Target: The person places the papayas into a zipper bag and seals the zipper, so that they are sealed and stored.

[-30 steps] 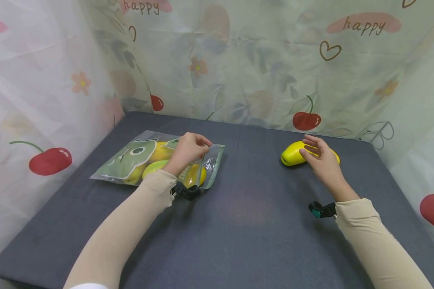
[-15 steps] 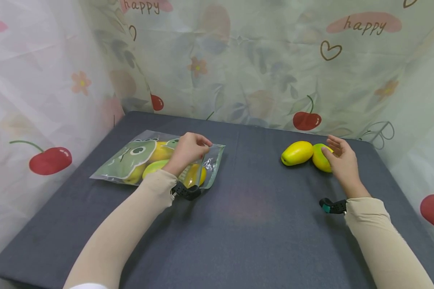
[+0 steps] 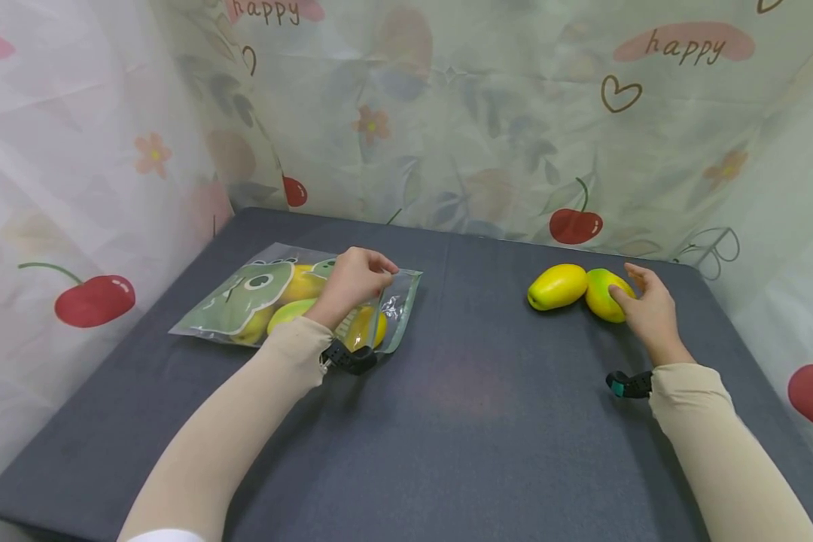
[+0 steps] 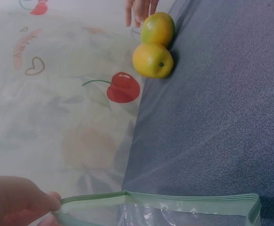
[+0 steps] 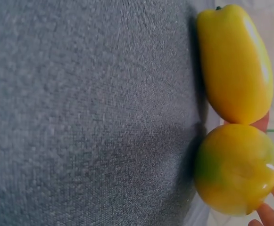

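Note:
My left hand (image 3: 351, 284) pinches the green-edged mouth of a clear zip bag (image 3: 233, 309) with a green cartoon animal print. Several yellow and green-yellow fruits show through the bag's side. In the left wrist view, the zip edge (image 4: 193, 203) runs out from my thumb and fingers, its mouth parted slightly. At the far right of the table, my right hand (image 3: 653, 312) is beside a yellow-green mango (image 3: 603, 295), thumb and fingers spread at its right side. An oblong yellow fruit (image 3: 557, 287), papaya-like, lies touching the mango's left side.
The dark grey table (image 3: 461, 436) carries the bag at left and the two loose fruits at right. A printed curtain (image 3: 474, 150) hangs close behind the table and along both sides. Each wrist wears a black camera strap (image 3: 630, 385).
My right hand has moved right, off the oblong fruit, uncovering the mango, then slightly farther to the mango's right side. Both fruits stay put. My left hand and the bag have not moved.

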{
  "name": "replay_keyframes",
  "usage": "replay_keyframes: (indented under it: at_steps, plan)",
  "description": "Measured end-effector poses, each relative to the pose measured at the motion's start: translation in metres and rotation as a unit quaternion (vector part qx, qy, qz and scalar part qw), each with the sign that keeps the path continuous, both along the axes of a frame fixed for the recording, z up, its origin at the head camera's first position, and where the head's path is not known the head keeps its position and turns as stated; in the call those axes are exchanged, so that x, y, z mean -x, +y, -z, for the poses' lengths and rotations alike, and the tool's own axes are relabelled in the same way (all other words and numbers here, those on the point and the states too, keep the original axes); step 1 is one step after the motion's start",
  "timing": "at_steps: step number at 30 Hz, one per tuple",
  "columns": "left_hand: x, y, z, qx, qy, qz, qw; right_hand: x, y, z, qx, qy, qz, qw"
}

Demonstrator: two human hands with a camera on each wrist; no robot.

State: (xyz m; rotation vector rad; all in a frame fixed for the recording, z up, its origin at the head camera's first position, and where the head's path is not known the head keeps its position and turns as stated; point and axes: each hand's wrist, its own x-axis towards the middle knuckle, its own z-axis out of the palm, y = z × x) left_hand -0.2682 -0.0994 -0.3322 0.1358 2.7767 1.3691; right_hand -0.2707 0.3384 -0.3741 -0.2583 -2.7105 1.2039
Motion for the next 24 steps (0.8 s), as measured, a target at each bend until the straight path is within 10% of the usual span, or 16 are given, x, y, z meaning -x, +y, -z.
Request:
replay_keyframes:
  at_steps: [24]
  plan:
    - [0.002,-0.002,0.003,-0.004,-0.004,0.004,1.0000,0.012,0.003,0.007,-0.042,-0.107,-0.013,0.9933]
